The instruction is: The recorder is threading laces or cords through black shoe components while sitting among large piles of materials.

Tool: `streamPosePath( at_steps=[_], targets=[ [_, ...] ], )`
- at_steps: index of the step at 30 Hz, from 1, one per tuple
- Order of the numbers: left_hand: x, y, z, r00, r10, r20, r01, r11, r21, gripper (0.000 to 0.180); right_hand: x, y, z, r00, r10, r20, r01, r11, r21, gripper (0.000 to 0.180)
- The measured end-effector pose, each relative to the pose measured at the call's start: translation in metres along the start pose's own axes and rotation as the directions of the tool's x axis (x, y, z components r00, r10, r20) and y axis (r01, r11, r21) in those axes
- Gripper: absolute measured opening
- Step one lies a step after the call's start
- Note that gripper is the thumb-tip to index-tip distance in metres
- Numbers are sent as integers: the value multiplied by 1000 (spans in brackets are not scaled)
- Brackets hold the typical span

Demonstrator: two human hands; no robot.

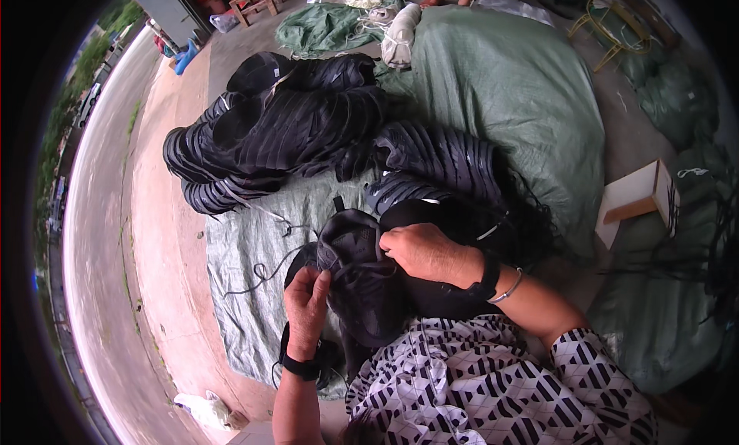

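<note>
A black lace-up shoe upper lies in front of my lap, its toe toward me and its collar opening away. My left hand pinches at its left side, near the eyelets. On the right, the bent fingers of my right hand are closed at the collar edge. Whether a lace is also between my fingers I cannot make out. A thin dark shoelace curls over the sheet to the left. Another dark shoe piece sits below my left wrist, partly hidden by my forearm.
Tied bundles of nested black shoe uppers lie ahead, with another stack to the right. Beneath is a pale green woven sheet. A large green sack, an open cardboard box, yellow-framed stool and wooden stool stand around.
</note>
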State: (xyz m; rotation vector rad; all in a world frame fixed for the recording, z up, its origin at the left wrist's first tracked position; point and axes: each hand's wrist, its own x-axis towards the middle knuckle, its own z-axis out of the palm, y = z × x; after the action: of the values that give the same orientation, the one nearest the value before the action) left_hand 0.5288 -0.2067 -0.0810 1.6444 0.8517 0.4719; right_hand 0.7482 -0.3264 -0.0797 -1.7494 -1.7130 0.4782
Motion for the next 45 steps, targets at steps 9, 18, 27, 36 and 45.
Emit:
streamPosePath(
  at_steps=[9, 18, 27, 36, 45],
  targets=[
    [-7, -7, -3, 995, 30, -90, -31, 1000, -5, 16, 11, 9, -14, 995, -64, -73, 59, 995, -81, 19],
    [-3, 3, 3, 993, -114, 1, 114, 992, -61, 23, 30, 9, -28, 960, -132, 246, 177, 970, -169, 9],
    [5, 1, 11, 994, -105, -11, 102, 983, -151, 24, 35, -6, -8, 942, 174, 288, -132, 978, -159, 8],
    [5, -4, 20, 988, 61, -140, -49, 995, 86, 21, 78, 26, -38, 826, 517, -225, -70, 489, 869, 18],
    [10, 6, 11, 995, -101, 1, 101, 988, -121, 23, 43, 3, 1, 997, -77, -19, 78, 989, 123, 15]
  ],
)
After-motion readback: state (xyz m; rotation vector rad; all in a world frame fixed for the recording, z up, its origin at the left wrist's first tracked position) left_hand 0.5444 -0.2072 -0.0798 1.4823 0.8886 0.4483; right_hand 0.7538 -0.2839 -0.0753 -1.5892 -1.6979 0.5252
